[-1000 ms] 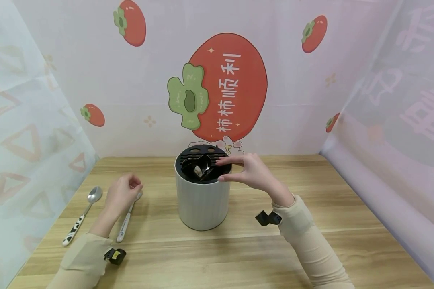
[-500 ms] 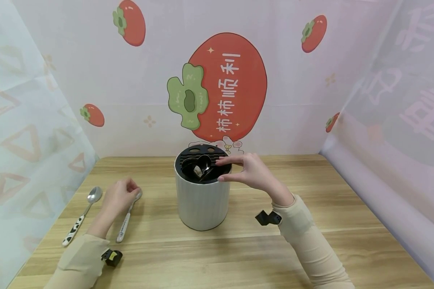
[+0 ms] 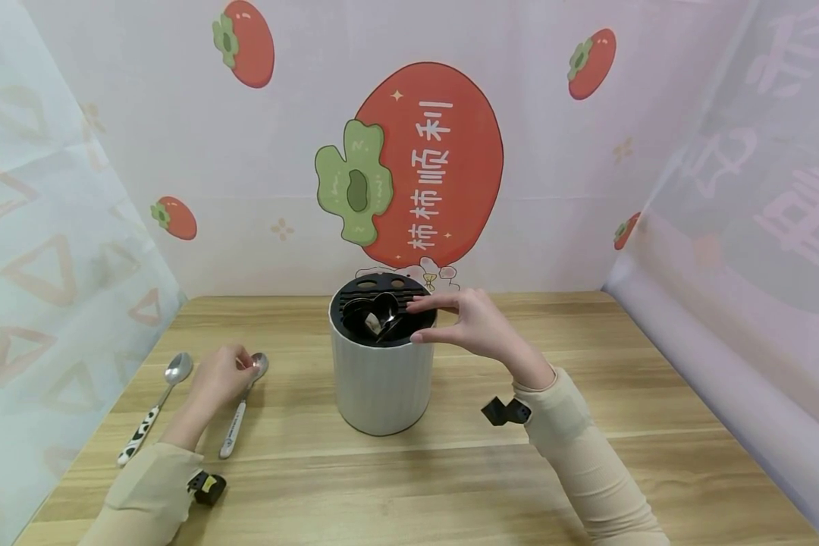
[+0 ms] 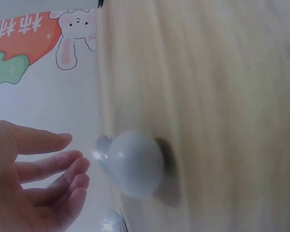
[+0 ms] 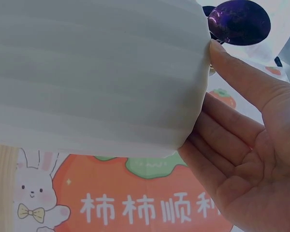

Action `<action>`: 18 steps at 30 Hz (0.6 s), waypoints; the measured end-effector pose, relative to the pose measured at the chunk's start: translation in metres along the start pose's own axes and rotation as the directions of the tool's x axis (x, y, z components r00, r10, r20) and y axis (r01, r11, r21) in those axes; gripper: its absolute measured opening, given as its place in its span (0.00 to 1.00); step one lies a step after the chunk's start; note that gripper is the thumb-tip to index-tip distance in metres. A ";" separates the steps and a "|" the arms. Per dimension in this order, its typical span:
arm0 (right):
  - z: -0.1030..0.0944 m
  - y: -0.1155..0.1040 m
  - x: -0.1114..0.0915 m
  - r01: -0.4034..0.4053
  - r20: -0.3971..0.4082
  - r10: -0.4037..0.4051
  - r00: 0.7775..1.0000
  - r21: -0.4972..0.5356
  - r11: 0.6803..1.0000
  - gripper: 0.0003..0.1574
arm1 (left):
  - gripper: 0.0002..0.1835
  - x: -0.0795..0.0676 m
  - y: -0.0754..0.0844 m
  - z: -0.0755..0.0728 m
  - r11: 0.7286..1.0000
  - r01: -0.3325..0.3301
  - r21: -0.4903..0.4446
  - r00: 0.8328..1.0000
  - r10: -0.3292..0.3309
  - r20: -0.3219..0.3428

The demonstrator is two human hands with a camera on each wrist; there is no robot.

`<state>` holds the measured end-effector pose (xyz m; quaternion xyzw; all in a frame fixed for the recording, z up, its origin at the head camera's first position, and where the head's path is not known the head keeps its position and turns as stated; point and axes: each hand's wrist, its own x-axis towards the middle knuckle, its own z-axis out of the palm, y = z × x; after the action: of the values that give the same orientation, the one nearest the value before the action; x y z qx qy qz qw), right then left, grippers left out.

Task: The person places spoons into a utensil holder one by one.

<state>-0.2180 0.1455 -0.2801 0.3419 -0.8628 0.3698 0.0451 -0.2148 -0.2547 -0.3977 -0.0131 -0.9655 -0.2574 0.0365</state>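
In the head view, my left hand (image 3: 220, 377) is over a spoon with a plain white handle (image 3: 233, 432), fingertips beside its metal bowl (image 3: 260, 365). The left wrist view shows these fingers (image 4: 70, 169) loosely bent, nothing between them; the rounded end of the white handle (image 4: 135, 164) looms close to the camera. My right hand (image 3: 474, 322) is at the right rim of a white ribbed utensil holder (image 3: 382, 387) with a black slotted top (image 3: 346, 288). Its thumb and fingers are spread and fairly straight, overlapping the rim. Dark shiny spoon bowls (image 3: 385, 309) stand up from the holder.
A second spoon with a cow-patterned handle (image 3: 139, 436) lies left of my left hand on the wooden table (image 3: 409, 493). A printed cloth backdrop (image 3: 546, 227) hangs behind the table, with cloth walls on both sides.
My left hand has shifted slightly left and downward in the head view, uncovering more of the white-handled spoon's bowl. The right hand and the holder have stayed in place.
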 end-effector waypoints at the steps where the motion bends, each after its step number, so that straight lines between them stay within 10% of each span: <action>1: 0.000 0.000 0.000 0.000 0.000 0.000 1.000 0.001 1.000 0.26 | 0.10 0.000 -0.001 0.000 1.000 0.004 0.006 1.000 -0.004 0.008; 18: 0.000 0.001 0.000 -0.009 -0.001 0.009 1.000 0.009 1.000 0.26 | 0.06 0.001 -0.007 -0.001 0.992 0.074 0.099 0.984 -0.089 0.154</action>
<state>-0.2189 0.1458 -0.2811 0.3379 -0.8625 0.3742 0.0425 -0.2161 -0.2612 -0.3996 0.0077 -0.9760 -0.2118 -0.0499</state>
